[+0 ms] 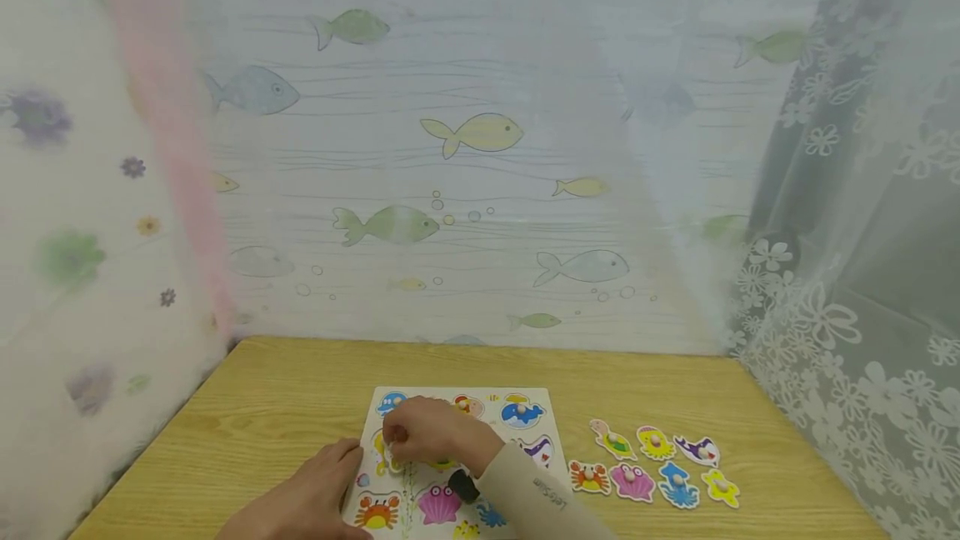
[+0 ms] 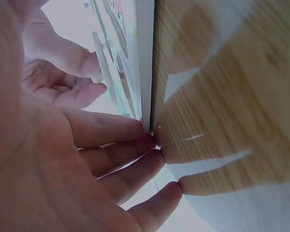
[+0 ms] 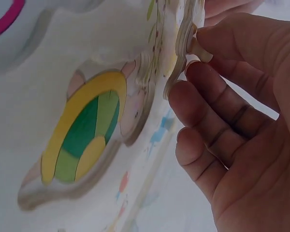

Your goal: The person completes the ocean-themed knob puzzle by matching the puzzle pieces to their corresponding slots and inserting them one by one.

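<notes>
My right hand (image 1: 435, 432) is over the left-middle part of a wooden peg puzzle board (image 1: 427, 391). Its thumb and fingers pinch the knob of a thin puzzle piece (image 3: 180, 50), seen edge-on in the right wrist view. Yellow shows at that spot in the head view, but the hand hides most of the piece's picture. My left hand (image 1: 307, 494) lies at the board's left edge. In the left wrist view its fingers (image 2: 121, 150) are nearly straight, tips touching the table beside the board's edge. A turtle recess (image 3: 87, 133) shows in the right wrist view.
Right of the board lie several loose knobbed pieces, among them a turtle (image 1: 617, 443), a crab (image 1: 589, 478), a shell (image 1: 632, 483) and a squid (image 1: 678, 486). A knobbed whale piece (image 1: 521, 415) sits in the board. Fish-printed curtains (image 1: 480, 290) hang behind the wooden table (image 1: 285, 390).
</notes>
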A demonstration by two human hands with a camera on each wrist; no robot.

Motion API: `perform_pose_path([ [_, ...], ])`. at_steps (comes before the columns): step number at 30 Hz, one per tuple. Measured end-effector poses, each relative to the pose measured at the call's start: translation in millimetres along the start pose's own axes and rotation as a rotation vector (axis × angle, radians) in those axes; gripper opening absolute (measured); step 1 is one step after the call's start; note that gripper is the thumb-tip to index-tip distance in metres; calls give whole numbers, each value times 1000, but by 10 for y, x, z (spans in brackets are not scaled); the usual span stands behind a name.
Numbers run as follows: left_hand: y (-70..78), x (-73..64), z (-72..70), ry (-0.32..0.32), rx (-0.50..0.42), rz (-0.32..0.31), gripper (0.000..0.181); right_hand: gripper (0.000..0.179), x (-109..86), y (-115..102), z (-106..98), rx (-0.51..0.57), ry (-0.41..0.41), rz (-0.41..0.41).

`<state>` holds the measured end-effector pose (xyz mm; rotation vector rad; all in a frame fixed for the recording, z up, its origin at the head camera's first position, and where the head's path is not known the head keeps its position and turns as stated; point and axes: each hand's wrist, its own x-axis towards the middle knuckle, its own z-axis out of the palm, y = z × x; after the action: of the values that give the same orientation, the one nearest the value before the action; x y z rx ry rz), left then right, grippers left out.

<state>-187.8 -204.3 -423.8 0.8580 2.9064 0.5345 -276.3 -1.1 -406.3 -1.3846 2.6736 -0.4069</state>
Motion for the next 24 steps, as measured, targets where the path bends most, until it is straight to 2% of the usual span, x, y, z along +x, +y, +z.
perform_pose_path([
  [3, -8, 4, -6, -15, -1, -10, 112, 7, 43, -12, 26, 8, -10, 13],
  [13, -14, 18, 7, 29, 18, 43, 101, 8, 140, -20, 101, -7, -32, 66],
  [24, -7, 25, 5, 29, 34, 46, 93, 4, 202, -64, 135, -47, -28, 55],
])
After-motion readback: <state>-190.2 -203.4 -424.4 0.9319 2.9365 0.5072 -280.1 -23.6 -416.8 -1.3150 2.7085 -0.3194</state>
